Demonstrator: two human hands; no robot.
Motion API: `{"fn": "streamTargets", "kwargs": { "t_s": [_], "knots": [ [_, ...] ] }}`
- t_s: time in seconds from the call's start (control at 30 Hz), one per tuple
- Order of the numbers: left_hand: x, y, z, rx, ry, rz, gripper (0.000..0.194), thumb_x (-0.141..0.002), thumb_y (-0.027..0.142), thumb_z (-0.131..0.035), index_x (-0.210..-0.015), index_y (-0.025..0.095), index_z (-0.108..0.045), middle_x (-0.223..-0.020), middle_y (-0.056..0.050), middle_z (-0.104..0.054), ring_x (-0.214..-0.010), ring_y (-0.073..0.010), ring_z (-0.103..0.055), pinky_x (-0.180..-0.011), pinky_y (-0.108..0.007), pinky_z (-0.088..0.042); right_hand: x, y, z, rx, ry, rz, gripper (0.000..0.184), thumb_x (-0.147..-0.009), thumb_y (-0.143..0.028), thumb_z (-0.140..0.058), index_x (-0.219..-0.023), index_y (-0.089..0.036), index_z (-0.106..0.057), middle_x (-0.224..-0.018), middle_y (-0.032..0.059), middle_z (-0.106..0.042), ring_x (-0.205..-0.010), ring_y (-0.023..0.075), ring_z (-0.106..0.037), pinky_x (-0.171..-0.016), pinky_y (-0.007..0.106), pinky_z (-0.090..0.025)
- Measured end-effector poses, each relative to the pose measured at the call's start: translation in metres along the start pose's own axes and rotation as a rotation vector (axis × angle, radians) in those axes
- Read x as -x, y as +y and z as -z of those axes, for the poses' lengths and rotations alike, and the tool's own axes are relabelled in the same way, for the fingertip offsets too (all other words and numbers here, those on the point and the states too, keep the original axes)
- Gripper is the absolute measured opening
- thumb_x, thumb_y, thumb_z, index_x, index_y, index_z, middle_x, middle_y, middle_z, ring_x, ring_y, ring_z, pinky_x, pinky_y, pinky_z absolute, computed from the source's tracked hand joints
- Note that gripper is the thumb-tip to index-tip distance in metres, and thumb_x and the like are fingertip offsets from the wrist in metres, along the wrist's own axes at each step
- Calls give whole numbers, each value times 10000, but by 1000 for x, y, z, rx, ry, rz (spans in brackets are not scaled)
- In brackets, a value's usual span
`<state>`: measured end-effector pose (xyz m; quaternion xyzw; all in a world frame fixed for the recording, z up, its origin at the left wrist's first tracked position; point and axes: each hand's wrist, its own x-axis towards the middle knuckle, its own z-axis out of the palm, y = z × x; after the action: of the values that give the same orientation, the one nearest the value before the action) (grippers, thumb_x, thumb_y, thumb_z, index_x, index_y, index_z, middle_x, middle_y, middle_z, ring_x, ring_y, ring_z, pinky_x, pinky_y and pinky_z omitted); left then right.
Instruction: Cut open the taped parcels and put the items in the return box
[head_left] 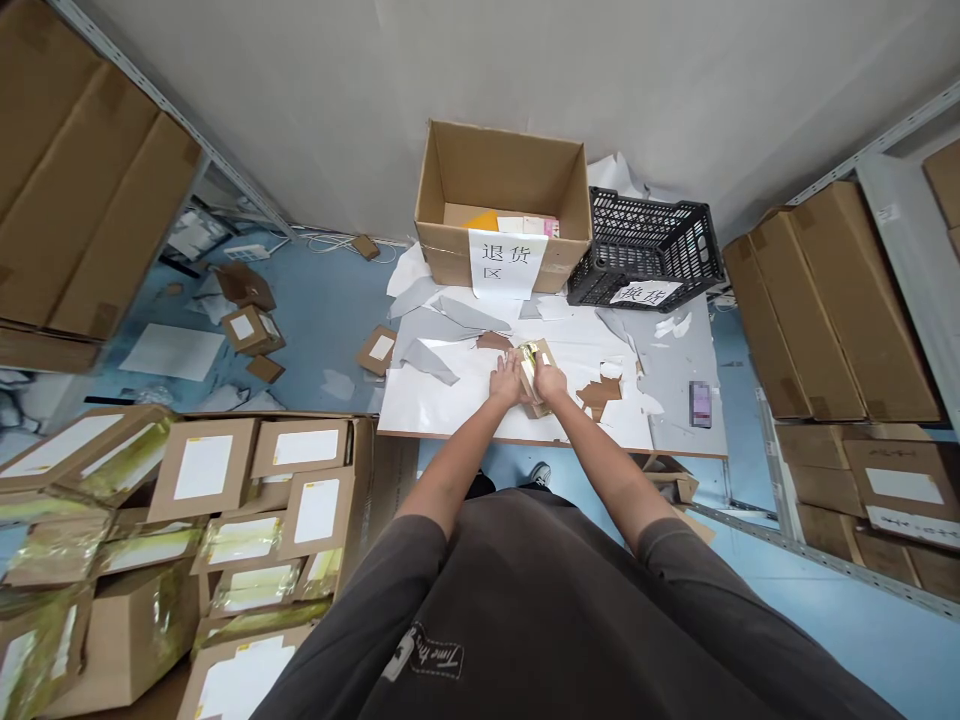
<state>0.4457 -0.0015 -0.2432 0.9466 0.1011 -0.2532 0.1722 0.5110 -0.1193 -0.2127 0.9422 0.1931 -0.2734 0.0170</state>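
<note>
A small cardboard box with shiny yellowish tape across its top rests at a slant on the white-covered table, near the front edge. Against its left side is my left hand, fingers bent around the box. My right hand grips the box from the right, its fingers closed at the taped top. Whether the right fingers also pinch a piece of tape is too small to tell. Torn brown cardboard scraps lie to the right of my hands.
Behind my hands stand a large open carton with a paper sign and a black plastic crate. A phone lies at the table's right. Parcels fill a big box at left. Shelves with cartons flank the space.
</note>
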Motion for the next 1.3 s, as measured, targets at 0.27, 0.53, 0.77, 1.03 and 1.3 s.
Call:
{"fn": "streamTargets", "kwargs": {
  "t_s": [0.27,0.53,0.77,1.03,1.3],
  "knots": [
    [0,2,5,-33,-27,22,1507,-685,756,-884,-1780,176,-25,-1836,-174,108,-1668,-424,-161,-1244,-509,-418,1,4,26,103,-112,67,744,-1009,-172,-590,-1702,-142,-320,-1403,240,-708,-1319,316,-683,-1048,377,-516],
    [0,2,6,-32,-45,40,1503,-687,785,-860,-1780,215,0,-1835,-154,141,-1655,-434,-175,-1237,-534,-421,7,-4,33,88,-171,32,751,-965,-233,-744,-1633,-144,-413,-1444,248,-678,-1369,321,-653,-1046,359,-513],
    [1,7,10,-25,-43,53,1495,-667,742,-893,-1780,209,-49,-1838,-169,104,-1649,-466,-180,-1227,-551,-420,23,3,32,97,-205,18,701,-919,-249,-799,-1550,-134,-514,-1420,252,-689,-1361,335,-660,-1028,376,-534],
    [0,13,13,-49,-61,60,1558,-625,681,-944,-1775,142,-43,-1829,-210,102,-1653,-471,-171,-1229,-540,-425,66,23,14,87,-239,-11,567,-962,-274,-719,-1492,-137,-571,-1355,273,-711,-1301,361,-696,-1011,432,-555],
    [-10,28,16,-100,-91,110,1488,-640,637,-929,-1772,145,-98,-1827,-237,19,-1657,-493,-145,-1198,-581,-433,107,44,-3,81,-254,-36,505,-1029,-154,-525,-1533,-132,-555,-1330,259,-725,-1293,340,-704,-1017,429,-549]
  ]
}}
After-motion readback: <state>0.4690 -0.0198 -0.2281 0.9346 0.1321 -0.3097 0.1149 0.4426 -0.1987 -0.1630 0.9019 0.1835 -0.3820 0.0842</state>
